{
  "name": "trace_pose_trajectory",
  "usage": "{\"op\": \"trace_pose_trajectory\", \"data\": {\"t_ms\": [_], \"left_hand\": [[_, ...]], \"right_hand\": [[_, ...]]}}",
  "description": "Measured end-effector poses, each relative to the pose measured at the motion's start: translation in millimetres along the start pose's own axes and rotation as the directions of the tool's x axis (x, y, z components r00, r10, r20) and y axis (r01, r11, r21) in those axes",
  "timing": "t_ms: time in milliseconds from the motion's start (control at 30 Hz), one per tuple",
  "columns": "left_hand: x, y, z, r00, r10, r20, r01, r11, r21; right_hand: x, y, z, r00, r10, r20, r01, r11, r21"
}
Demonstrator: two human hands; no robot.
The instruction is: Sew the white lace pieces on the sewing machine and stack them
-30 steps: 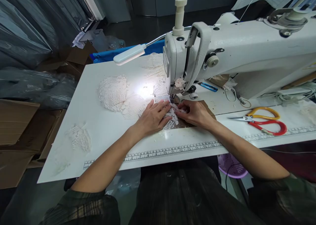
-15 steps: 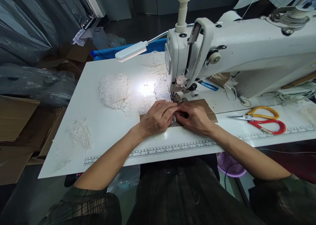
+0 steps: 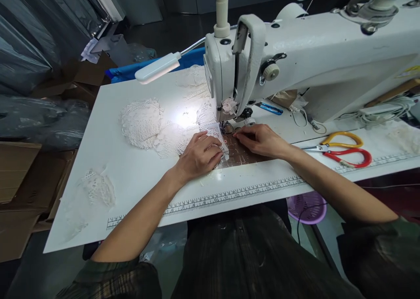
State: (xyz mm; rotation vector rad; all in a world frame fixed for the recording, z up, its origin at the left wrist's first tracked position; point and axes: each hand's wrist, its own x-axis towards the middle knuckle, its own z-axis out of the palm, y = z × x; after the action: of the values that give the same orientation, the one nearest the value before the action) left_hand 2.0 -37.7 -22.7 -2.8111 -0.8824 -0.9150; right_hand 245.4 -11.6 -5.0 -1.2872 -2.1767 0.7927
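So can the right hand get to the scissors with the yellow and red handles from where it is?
Probably yes. The right hand rests by the needle, and the yellow-and-red-handled scissors lie on the white table just beyond that forearm, with nothing between.

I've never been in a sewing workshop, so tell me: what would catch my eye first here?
Probably the big white sewing machine filling the upper right, with a small lamp casting a bright pool of light on the white lace spread left of the needle. Just below, the left hand presses on the lace while the right hand rests beside the presser foot. Red and yellow scissors lie at the far right.
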Motion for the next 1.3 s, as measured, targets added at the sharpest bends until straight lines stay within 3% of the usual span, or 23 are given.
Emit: {"op": "trace_pose_trajectory", "data": {"t_ms": [133,300,533,667,867,1300], "left_hand": [[3.4,1.9,-2.8,0.994,0.087,0.061,-0.092,0.993,0.076],[4.2,0.3,0.1,0.983,0.134,0.126,-0.146,0.985,0.090],[1.7,-6.9,0.8,0.994,-0.032,0.104,0.041,0.996,-0.085],[3.9,-6.5,-4.3,0.992,-0.082,0.098,0.094,0.987,-0.128],[6.4,-5.2,-3.9,0.998,-0.039,0.045,0.041,0.998,-0.049],[1.8,-9.7,2.2,0.993,0.073,0.088,-0.073,0.997,-0.005]], "right_hand": [[-7.7,4.5,11.6,0.987,-0.159,-0.028,0.156,0.985,-0.080],[-11.7,6.0,19.8,0.949,-0.305,0.078,0.314,0.905,-0.288],[-8.8,-1.3,23.5,0.958,-0.263,0.113,0.287,0.865,-0.413],[-6.5,-0.9,23.0,0.969,-0.224,0.099,0.245,0.889,-0.386],[-7.9,8.7,18.6,0.967,-0.253,0.015,0.249,0.940,-0.233],[-11.4,7.3,22.3,0.957,-0.287,0.049,0.289,0.912,-0.292]]}}
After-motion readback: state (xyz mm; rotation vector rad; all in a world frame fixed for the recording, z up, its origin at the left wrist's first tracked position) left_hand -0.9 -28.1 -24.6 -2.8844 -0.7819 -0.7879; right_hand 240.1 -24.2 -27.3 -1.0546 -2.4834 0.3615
